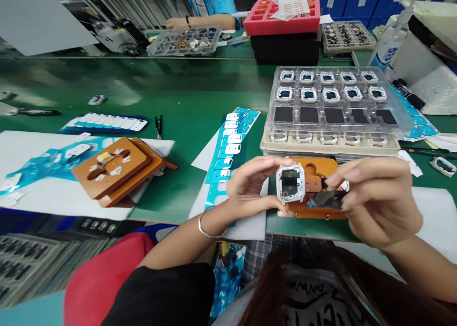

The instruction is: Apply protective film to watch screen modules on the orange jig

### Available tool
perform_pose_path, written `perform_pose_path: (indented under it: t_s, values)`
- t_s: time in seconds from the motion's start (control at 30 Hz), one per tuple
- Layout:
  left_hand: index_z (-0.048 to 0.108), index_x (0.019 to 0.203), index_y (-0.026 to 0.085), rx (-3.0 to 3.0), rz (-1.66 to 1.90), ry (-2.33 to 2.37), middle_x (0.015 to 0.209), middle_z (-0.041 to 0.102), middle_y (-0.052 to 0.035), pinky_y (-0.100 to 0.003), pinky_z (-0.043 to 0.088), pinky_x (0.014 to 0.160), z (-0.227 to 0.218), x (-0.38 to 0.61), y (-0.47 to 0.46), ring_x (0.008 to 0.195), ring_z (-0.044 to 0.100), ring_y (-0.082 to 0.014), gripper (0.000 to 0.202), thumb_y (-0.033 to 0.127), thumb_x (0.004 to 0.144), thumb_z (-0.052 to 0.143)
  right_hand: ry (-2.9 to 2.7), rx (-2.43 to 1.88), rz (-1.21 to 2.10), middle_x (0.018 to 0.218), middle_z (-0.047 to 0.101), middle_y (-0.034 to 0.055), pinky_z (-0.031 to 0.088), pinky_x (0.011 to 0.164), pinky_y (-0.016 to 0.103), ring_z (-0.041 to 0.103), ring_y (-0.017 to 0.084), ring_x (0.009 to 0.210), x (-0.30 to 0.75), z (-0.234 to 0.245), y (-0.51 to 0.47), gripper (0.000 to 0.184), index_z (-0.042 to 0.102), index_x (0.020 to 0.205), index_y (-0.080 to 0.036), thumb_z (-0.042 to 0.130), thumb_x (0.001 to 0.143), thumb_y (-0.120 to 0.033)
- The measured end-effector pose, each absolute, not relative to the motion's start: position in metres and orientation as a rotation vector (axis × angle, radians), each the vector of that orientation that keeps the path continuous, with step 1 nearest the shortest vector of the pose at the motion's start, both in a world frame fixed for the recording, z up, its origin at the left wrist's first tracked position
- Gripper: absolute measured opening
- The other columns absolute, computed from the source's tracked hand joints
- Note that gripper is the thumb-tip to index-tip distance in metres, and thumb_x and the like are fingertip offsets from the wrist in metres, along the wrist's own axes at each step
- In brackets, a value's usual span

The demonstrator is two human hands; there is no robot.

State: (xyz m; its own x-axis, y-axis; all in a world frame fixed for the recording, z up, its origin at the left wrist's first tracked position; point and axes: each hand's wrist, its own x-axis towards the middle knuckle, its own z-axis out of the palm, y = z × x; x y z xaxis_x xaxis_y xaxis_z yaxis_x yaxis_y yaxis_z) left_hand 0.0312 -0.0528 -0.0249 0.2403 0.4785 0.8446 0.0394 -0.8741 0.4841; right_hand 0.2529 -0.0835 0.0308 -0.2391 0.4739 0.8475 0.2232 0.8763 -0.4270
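Note:
My left hand [250, 188] grips a white square housing [290, 183] by its edges, and a dark module shows through its open centre. My right hand [378, 200] pinches a thin, glossy dark sheet [326, 200] by one end, close to the right side of the housing without clearly touching it. Both hands hover over an orange jig plate [317, 169], which is partly hidden beneath them and carries metal screws along its front edge.
A clear tray [339, 102] holds white frames and black pads, above a beige tray [330, 145]. Blue-and-white sticker strips [230, 147] lie left of my hands, beyond them a second orange jig [114, 169]. A co-worker's hand [178, 24] rests at the far bench.

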Motion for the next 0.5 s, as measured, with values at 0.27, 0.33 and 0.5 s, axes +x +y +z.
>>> perform_pose_path:
  t_s: [0.27, 0.33, 0.5]
  values:
    - [0.056, 0.138, 0.029, 2.048, 1.672, 0.262, 0.125, 0.07, -0.0069, -0.033, 0.063, 0.095, -0.026, 0.033, -0.045, 0.115, 0.069, -0.0211, 0.066, 0.035, 0.078, 0.084, -2.262, -1.515, 0.435, 0.069, 0.069, -0.0006, 0.044, 0.056, 0.03, 0.062, 0.017, 0.06, 0.308, 0.044, -0.044, 0.002, 0.067, 0.085, -0.023, 0.066, 0.083, -0.023]
    - [0.059, 0.135, 0.029, 2.07, 1.663, 0.268, 0.127, 0.069, -0.0059, -0.034, 0.062, 0.098, -0.025, 0.032, -0.045, 0.116, 0.068, -0.0202, 0.062, 0.034, 0.078, 0.083, -2.45, -1.727, 0.426, 0.062, 0.068, -0.0009, 0.038, 0.055, 0.029, 0.06, 0.016, 0.058, 0.311, 0.039, -0.037, 0.011, 0.068, 0.073, -0.022, 0.063, 0.079, -0.015]
    - [0.062, 0.128, 0.032, 2.041, 1.635, 0.3, 0.131, 0.067, -0.0042, -0.037, 0.061, 0.1, -0.023, 0.029, -0.048, 0.118, 0.067, -0.0197, 0.053, 0.03, 0.079, 0.083, -2.61, -1.907, 0.206, 0.088, 0.077, 0.0047, 0.038, 0.057, 0.029, 0.067, 0.021, 0.074, 0.3, 0.021, -0.037, 0.028, 0.074, 0.082, -0.02, 0.055, 0.073, -0.002]
